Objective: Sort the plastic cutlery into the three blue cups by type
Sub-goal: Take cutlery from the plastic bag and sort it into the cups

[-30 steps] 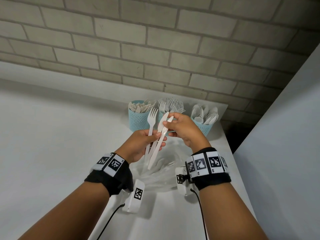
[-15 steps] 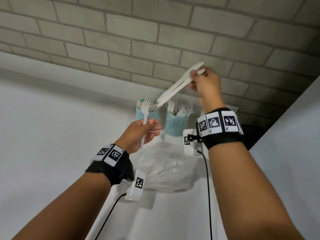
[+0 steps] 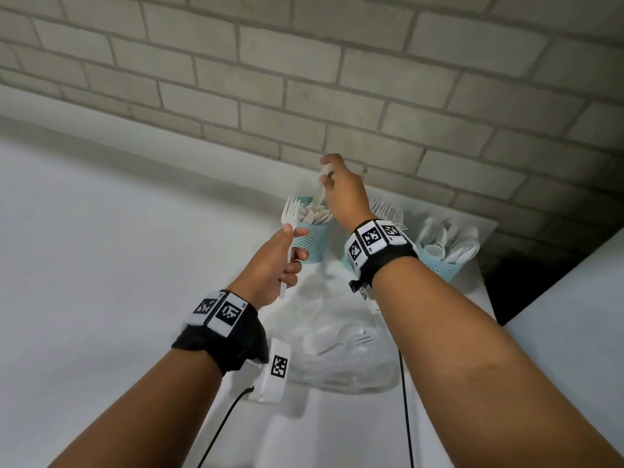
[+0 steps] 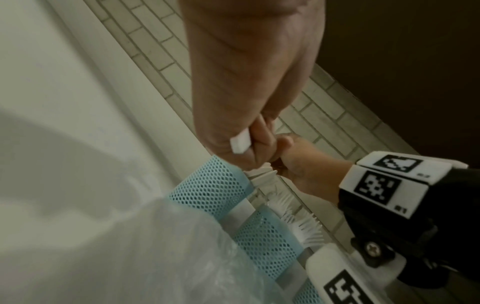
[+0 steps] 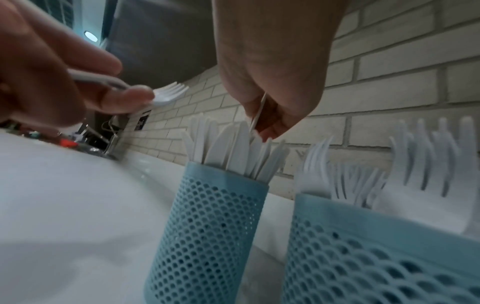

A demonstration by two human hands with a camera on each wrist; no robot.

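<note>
**Knife goes down into the left cup while the fork waits**

Half a second ago the right hand (image 3: 344,194) held the knife (image 3: 321,184) high and slanted above the cups; now the hand has dropped and the knife stands nearly upright over the knife cup (image 3: 312,241), its lower end among the knives already standing there. The left hand (image 3: 273,265) has risen a little and sits just beside that same cup.

In the right wrist view the thumb and fingertips (image 5: 270,125) are pinched together on the knife's handle end, directly above the packed blades. Judging by this, holding it by the very end lets the knife slide in without the hand fouling the others. The left hand's fingers are curled round the fork (image 3: 288,228), tines up, probably parked there until the right hand is free.

The fork cup (image 5: 376,246) stands just right of the knife cup, with a narrow gap between them, and the spoon cup (image 3: 445,261) is further right, near the counter's end. All three stand close to the brick wall (image 3: 337,79), so there is little room behind them; approach has to come from above or the front. The clear bag (image 3: 337,352) with the remaining cutlery lies on the counter (image 3: 101,265) in front of the cups, under the forearms. Open counter stretches to the left.
</note>
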